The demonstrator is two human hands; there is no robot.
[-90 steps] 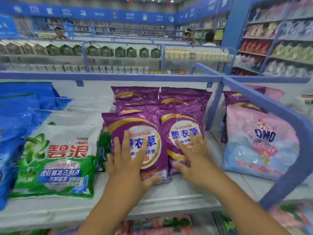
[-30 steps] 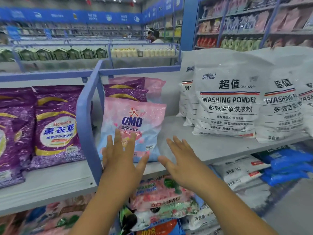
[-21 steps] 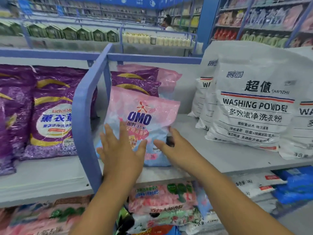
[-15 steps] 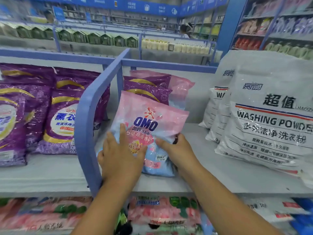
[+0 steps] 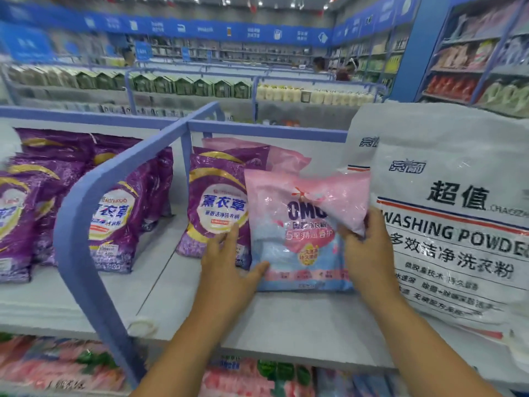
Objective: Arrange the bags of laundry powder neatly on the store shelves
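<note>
We held the pink bag (image 5: 303, 230) upright on the shelf (image 5: 286, 319), left hand (image 5: 229, 270) gripping its lower corner, right hand (image 5: 369, 253) pinching its side. Purple bags (image 5: 217, 213) stood tidy beside it (white sacks (image 5: 458, 224) crowded the right); this bag seemed unsettled.

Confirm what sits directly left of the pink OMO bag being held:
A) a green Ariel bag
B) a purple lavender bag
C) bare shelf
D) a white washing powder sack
B: the purple lavender bag stands just left of the pink OMO bag, which both the left hand and the right hand hold.
</note>
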